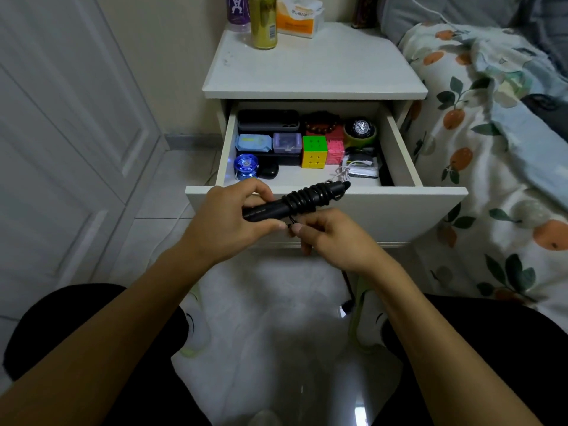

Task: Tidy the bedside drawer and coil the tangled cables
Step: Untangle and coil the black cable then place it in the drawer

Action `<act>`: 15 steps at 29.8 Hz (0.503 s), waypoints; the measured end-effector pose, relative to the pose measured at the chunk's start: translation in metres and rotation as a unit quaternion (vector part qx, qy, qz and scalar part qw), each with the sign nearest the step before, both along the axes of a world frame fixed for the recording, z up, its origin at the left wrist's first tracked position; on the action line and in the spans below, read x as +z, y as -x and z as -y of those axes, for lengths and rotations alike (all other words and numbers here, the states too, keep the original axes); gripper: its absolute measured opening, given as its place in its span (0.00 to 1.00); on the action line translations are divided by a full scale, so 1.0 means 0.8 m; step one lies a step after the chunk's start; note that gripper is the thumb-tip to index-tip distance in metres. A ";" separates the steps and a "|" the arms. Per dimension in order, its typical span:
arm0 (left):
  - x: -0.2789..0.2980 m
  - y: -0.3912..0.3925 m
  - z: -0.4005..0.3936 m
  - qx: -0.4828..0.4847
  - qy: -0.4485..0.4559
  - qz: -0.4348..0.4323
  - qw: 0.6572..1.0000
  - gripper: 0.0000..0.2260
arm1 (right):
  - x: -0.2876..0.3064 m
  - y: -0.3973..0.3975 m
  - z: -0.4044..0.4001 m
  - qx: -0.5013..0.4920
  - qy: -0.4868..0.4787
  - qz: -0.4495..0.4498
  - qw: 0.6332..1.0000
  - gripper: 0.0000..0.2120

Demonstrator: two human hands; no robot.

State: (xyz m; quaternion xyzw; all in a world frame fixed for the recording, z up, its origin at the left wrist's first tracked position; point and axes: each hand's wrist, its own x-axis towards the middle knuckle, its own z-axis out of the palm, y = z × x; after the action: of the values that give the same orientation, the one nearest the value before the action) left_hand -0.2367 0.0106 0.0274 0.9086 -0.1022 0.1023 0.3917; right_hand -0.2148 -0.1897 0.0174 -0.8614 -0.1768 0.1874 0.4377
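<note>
Both forearms reach in from the bottom edge over dark-clad knees, and the hands meet just in front of the open drawer. Fingers of the left hand curl round the lower end of a black stick-shaped device, which tilts up to the right. A black cable is wound in tight coils round its upper half. Below it, the right hand pinches the loose end of that cable; the tip is hidden between thumb and finger. What the device is cannot be made out.

Inside the drawer lie a colour cube, a pink block, a blue yo-yo, a watch, a bead bracelet, small cases and a white cable at the front right. On the white nightstand stand a gold can and a tissue pack, both cut off at the top. A fruit-print bed cover lies to the right, a white door to the left, pale floor tiles below.
</note>
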 end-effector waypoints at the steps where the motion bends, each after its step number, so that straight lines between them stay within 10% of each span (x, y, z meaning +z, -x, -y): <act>1: -0.001 0.001 0.001 0.008 -0.013 0.004 1.000 0.17 | 0.000 0.003 -0.003 0.012 0.031 0.018 0.999 0.13; 15: -0.002 0.002 0.002 -0.054 -0.247 -0.015 0.967 0.15 | 0.066 0.018 -0.007 0.050 0.262 0.219 0.938 0.08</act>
State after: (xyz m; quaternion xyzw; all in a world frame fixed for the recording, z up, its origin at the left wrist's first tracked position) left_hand -0.2381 0.0091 0.0257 0.9718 -0.1676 0.0392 0.1612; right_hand -0.2296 -0.1838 0.0699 -0.9554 -0.2559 0.0558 0.1366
